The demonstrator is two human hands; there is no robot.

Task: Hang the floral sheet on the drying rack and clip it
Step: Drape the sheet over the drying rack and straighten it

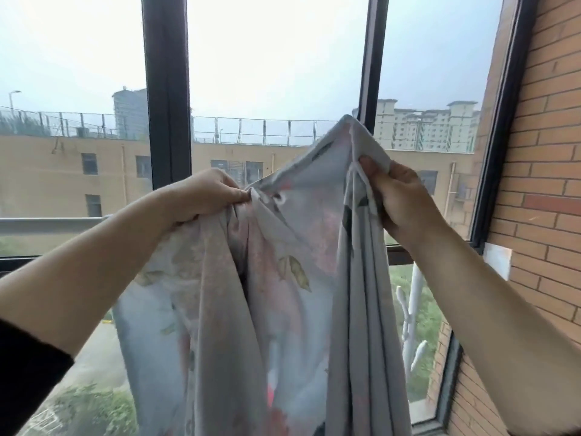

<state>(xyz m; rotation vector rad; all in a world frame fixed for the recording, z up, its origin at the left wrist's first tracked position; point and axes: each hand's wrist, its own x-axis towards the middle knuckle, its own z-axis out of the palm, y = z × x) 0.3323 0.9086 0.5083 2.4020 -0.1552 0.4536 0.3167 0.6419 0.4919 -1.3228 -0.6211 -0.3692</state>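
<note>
Closest: black sleeve on the left arm, bottom-left corner; both forearms bare and raised. Fingers of the left hand are curled tight, thumb and fingers pinching a bunched fold of the floral sheet. Slightly higher, the right hand has its thumb on the near side clamping the sheet's edge, other fingers wrapped behind the cloth. So the floral sheet is in mid-air, stretched between the two hands in front of the dark window frame; one corner peaks above the right hand, the rest drops in long folds past the bottom of view. Fabric: pale grey, pink blooms, yellow-green leaves. Behind the left forearm a grey bar runs horizontally, possibly a rack rail, view too soft to confirm. Low down, right of the cloth, stands a white post. On the right, a brick wall carries a white plate. Beyond the glass: tan buildings.
</note>
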